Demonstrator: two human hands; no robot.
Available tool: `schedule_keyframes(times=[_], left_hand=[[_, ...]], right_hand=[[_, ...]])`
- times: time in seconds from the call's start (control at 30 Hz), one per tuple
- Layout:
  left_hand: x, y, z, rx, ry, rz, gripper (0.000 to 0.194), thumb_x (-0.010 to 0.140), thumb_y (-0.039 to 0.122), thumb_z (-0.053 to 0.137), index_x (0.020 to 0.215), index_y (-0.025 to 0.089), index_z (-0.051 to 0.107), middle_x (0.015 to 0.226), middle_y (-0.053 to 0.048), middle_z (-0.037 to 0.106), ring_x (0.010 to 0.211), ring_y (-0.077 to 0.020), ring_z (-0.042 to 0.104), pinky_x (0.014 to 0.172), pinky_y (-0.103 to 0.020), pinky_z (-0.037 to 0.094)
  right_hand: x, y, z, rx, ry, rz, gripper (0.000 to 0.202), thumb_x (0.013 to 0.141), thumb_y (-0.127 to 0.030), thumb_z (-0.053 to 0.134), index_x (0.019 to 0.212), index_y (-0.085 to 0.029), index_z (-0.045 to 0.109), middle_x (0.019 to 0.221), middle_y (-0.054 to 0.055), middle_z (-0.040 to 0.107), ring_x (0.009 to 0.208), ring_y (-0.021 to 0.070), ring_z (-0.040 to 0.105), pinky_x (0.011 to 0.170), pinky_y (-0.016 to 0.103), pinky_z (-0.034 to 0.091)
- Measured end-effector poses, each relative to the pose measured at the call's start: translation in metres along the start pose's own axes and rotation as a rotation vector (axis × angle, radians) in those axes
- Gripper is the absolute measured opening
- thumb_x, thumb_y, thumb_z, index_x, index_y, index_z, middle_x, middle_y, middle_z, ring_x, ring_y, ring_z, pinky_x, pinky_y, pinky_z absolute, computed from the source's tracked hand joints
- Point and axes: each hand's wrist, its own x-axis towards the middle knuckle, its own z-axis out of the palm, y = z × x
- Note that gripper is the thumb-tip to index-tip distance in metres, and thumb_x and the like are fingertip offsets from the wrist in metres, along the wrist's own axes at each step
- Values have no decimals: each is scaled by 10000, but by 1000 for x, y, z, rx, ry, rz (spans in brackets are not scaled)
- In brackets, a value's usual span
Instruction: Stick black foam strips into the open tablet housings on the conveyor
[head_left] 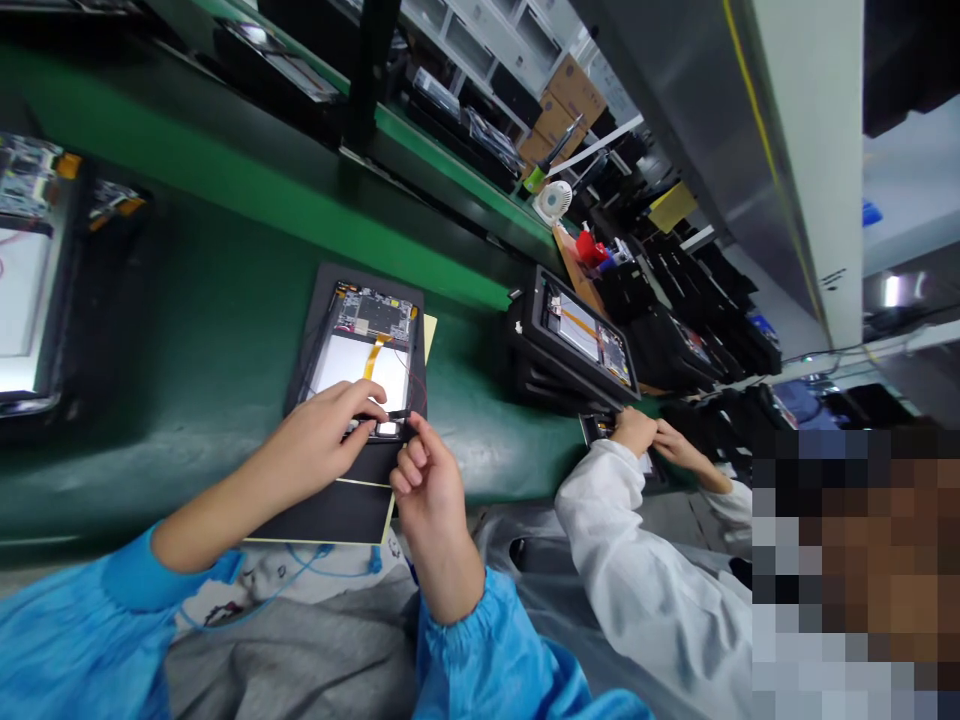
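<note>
An opened tablet (360, 375) lies in a black foam tray on the bench, its circuit board at the far end and its white battery with an orange flex cable nearer me. Over its near end my left hand (326, 430) is closed, thumb and forefinger pinching a small black strip (399, 414). My right hand (431, 475) is at the tablet's near right corner, fingers curled and the forefinger tip at the strip's right end. Whether that hand grips anything is hard to make out. Thin red wires (420, 378) run along the tablet's right side.
Black trays with another opened tablet (589, 335) are stacked to the right. Beyond them a co-worker's hands (636, 430) work on a device. More opened tablets (26, 290) lie at far left. A small white fan (553, 202) stands by the back shelf.
</note>
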Motion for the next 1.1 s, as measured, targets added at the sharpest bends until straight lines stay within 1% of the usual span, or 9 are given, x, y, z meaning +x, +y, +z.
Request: schedule_keyframes(times=[0.1,0.33,0.5,0.6,0.67,0.8,0.97,1.03,1.1], left_hand=[[0,0,-1,-23,6,-14,236,907,352,435,1050,208,555,1073,-112,709,994,-284,718,888,-417,570],[2,-2,-3,-29,-20,1,245,921,375,432,1063,218,555,1054,-99,725,1015,-291,707,902,-429,559],[2,1,-5,-48,-28,-12,239,926,388,451,1053,219,564,1049,-96,730,993,-275,719,876,-401,578],[3,4,-8,-62,-18,-25,237,937,390,465,1049,214,578,1042,-77,744,1001,-257,728,824,-370,605],[4,5,-10,-50,1,-2,274,956,408,452,1049,195,597,1038,-56,747,988,-240,736,770,-347,607],[2,7,-12,-7,71,111,352,981,391,402,1065,120,610,996,-10,731,900,-190,742,688,-326,565],[-1,11,-15,91,147,177,379,986,328,373,1038,75,651,978,-6,705,875,-175,713,738,-375,571],[-2,10,-16,149,143,221,411,1003,324,356,1062,81,682,1012,-24,691,947,-198,695,795,-402,580],[-2,7,-16,204,102,268,414,1015,320,364,1101,115,713,1065,-57,688,1038,-234,670,880,-437,581]], right_hand=[[0,5,-1,-36,8,-38,78,891,-191,595,917,-144,651,435,-127,379,343,36,259,356,149,177],[-2,6,0,-78,29,-57,143,857,-229,612,959,-141,658,443,-125,408,344,40,284,360,154,194],[-3,8,-1,-102,26,-53,227,806,-245,653,1007,-140,666,456,-123,425,347,43,295,370,162,204],[-4,9,-2,-111,16,-64,251,794,-256,658,1018,-143,672,459,-116,436,354,48,304,379,164,219],[-4,10,-2,-118,15,-76,250,793,-269,672,1011,-147,677,464,-112,438,359,48,306,386,167,222],[-4,12,-3,-134,4,-104,254,798,-282,685,1013,-148,678,474,-106,449,369,51,311,396,174,244],[-3,14,-4,-131,-7,-134,305,766,-288,674,1029,-135,687,472,-101,471,378,55,315,393,174,284],[-3,14,-4,-125,-9,-140,318,754,-299,676,1025,-133,692,470,-101,473,378,54,315,388,173,289],[-3,14,-4,-120,-13,-142,327,750,-314,681,1021,-132,696,471,-99,474,378,53,317,386,174,292]])
